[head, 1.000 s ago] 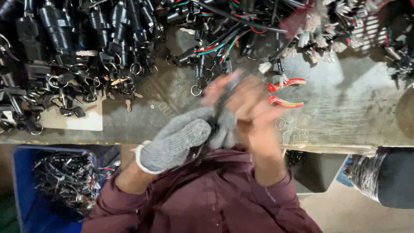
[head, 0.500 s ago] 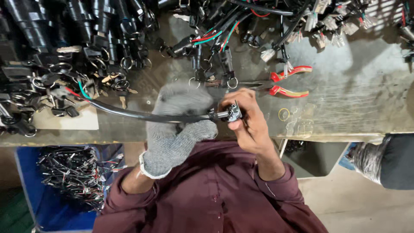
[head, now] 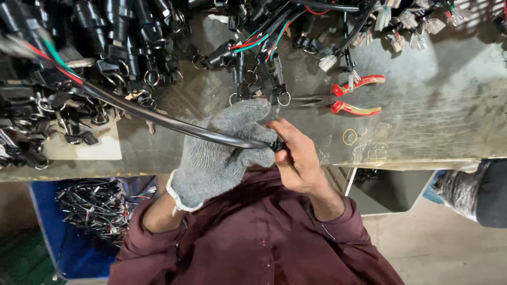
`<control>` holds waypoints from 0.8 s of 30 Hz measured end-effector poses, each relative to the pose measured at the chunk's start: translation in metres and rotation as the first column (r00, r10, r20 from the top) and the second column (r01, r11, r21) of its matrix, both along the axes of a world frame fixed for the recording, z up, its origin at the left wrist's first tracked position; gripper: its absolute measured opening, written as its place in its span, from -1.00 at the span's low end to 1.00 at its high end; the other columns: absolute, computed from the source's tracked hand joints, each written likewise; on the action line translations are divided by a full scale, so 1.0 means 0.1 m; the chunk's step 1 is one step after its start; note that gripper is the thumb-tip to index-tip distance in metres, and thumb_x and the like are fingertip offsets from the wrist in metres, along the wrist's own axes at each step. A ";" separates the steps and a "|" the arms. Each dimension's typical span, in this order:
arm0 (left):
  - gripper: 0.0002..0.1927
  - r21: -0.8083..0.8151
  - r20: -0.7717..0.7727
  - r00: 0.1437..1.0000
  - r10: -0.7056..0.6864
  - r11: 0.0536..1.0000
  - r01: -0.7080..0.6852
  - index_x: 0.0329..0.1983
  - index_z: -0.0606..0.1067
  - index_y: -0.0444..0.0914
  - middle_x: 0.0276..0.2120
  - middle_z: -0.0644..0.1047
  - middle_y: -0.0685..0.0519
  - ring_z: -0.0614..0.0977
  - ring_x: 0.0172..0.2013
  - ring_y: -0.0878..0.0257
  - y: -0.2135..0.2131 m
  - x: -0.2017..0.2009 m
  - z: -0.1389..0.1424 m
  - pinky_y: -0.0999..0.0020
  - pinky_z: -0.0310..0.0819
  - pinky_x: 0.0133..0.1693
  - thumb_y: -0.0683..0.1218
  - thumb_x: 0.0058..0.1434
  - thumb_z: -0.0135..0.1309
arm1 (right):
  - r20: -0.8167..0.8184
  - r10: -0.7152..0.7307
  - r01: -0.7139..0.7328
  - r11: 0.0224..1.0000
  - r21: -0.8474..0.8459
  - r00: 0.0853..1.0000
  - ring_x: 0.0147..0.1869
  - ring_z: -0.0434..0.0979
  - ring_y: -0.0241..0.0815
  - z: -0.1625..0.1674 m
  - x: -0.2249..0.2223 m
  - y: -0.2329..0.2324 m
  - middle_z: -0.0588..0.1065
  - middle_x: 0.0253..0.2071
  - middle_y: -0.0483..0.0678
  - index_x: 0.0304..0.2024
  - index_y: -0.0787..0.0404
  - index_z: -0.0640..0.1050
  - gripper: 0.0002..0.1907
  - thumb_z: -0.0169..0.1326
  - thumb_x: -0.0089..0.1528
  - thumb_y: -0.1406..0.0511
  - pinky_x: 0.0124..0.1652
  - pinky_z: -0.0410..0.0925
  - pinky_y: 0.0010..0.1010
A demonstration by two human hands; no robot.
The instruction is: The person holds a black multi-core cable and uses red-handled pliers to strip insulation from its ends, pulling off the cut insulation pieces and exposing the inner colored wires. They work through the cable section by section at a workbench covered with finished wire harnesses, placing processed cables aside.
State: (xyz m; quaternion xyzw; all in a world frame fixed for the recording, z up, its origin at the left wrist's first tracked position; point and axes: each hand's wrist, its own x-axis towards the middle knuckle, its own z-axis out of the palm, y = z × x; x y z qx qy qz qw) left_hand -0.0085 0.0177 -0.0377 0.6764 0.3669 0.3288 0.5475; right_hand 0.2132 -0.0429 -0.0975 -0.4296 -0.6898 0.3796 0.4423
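Observation:
My left hand (head: 222, 150) wears a grey knit glove and grips a black sleeved cable (head: 158, 119) near its end. The cable runs up and left to coloured wires at the frame's left edge. My bare right hand (head: 296, 155) pinches the small black connector (head: 277, 144) at the cable's near end, right beside the gloved fingers. Both hands sit over the front edge of the worn metal workbench (head: 433, 126).
Red-handled pliers (head: 343, 100) lie on the bench just beyond my right hand. Piles of black switches with key rings and wire harnesses (head: 132, 58) cover the bench's back and left. A blue bin of wire bundles (head: 95, 211) stands below left. A small ring (head: 349, 137) lies near the pliers.
A second ago the hands were bunched together with no cable stretched out. Now the black cable is drawn out to the left, and the hands have shifted slightly on it.

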 end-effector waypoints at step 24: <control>-0.62 0.066 0.244 0.954 -0.174 0.984 0.163 0.05 0.60 -0.25 0.09 0.60 -0.02 0.46 0.27 -0.09 -0.11 -0.16 -0.07 0.07 0.29 0.32 -0.03 0.19 0.30 | -0.629 0.341 -0.660 0.646 -0.382 0.698 0.30 0.42 -0.29 -0.12 -0.08 0.01 0.48 0.27 -0.02 0.46 0.40 0.22 -0.21 0.07 0.29 0.12 0.25 0.29 -0.41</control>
